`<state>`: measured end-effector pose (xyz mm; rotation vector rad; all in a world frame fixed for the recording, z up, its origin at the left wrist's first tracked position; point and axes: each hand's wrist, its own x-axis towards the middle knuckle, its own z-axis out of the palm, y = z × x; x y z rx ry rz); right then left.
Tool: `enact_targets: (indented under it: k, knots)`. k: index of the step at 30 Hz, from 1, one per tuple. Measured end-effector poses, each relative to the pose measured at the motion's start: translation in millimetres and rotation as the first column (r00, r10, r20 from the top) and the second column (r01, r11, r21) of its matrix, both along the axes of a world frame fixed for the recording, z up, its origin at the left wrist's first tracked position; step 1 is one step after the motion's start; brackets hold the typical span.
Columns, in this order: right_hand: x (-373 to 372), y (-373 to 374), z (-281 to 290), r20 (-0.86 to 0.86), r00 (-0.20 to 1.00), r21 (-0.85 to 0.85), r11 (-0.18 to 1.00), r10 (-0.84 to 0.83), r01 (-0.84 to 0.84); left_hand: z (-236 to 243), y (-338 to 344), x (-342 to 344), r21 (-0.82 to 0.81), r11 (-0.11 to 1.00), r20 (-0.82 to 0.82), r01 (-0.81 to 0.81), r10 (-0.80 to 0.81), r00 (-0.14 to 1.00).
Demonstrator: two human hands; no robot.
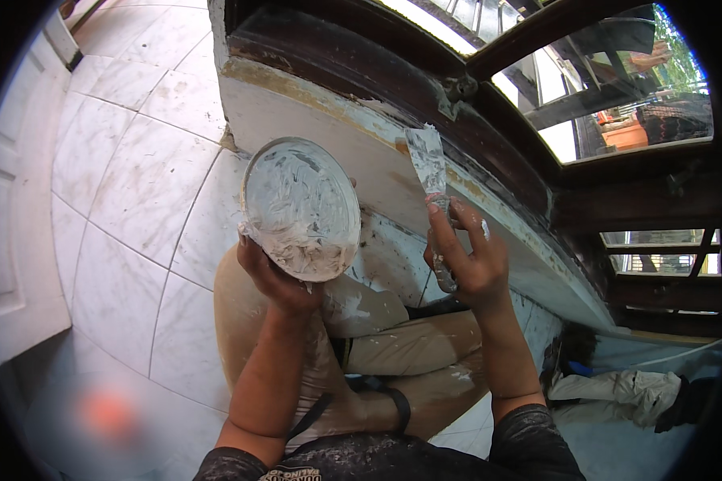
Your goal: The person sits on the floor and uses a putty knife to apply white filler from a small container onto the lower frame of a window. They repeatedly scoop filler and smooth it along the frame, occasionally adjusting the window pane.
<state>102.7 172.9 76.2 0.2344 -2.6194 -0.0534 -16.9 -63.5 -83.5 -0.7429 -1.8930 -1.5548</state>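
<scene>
My left hand (281, 276) is wrapped under a round, shallow lid (301, 192), tilted up so its inside faces me. White putty (305, 244) is smeared across the lid and heaped thickest along its lower edge. In my right hand (473, 256) is a putty knife (427, 164), held by the handle with its blade pointing up and away. White paste coats the blade, and a dab sits on one of my fingers. The blade is level with the windowsill edge in view; whether it touches the sill I cannot tell.
A low wall with a worn sill (321, 100) runs diagonally under dark wooden window frames (361, 64). White marble-look tiles (128, 232) cover the floor at left, beside a white panelled door (24, 208). Paint-marked trousers (618, 393) show at the lower right.
</scene>
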Motion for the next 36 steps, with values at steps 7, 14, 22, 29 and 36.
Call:
enact_targets:
  k: [7,14,22,29,36]
  knots:
    - [-2,-18,6,-0.042,0.998,-0.077,0.996,-0.048,0.044,5,-1,-1,0.009,1.000,-0.050,-0.009,0.009,0.999]
    - [-12,-35,0,-0.069,0.989,-0.210,0.971,-0.131,0.114,39,19,-7,0.755,0.617,0.266,0.222,-0.598,0.756]
    - [-15,-58,31,0.014,0.966,-0.298,0.921,-0.258,0.250,76,11,-10,0.940,0.340,0.313,-0.010,-0.855,0.413]
    - [-12,-63,19,-0.201,0.924,-0.337,0.908,-0.326,0.248,78,4,-14,0.975,0.214,0.178,0.056,-0.909,0.377]
    - [-29,-79,-29,-0.392,0.772,-0.485,0.825,-0.501,0.290,67,10,-16,0.688,0.674,0.303,0.268,-0.603,0.738]
